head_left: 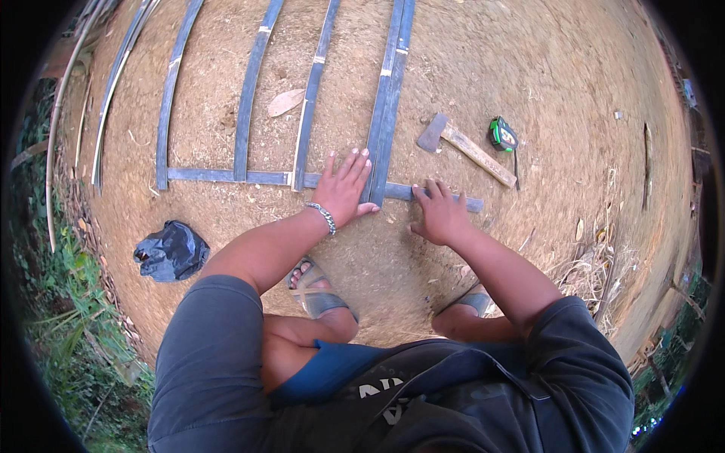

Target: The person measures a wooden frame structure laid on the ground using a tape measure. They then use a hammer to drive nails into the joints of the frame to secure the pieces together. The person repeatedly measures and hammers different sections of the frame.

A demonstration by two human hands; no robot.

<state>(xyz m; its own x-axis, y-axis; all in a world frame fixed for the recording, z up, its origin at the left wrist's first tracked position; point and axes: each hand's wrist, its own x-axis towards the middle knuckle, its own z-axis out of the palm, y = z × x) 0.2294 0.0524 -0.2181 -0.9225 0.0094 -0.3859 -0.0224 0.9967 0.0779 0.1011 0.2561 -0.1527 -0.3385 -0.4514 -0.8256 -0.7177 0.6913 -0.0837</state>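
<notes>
Several long dark grey-blue slats, apparently split bamboo or wood, run away from me side by side on the dirt. A cross slat of the same colour lies under or against their near ends. My left hand, a chain bracelet at its wrist, rests flat with fingers apart at the near end of two adjoining slats. To its right, my right hand touches the cross slat's right part with its fingertips. Those fingers are spread, the thumb apart, and nothing shows gripped in them.
Right of the slats lie a hatchet with a wooden handle and a green-and-black tape measure. A crumpled black plastic bag sits at the left. One dry leaf lies between slats. Green plants edge the left side.
</notes>
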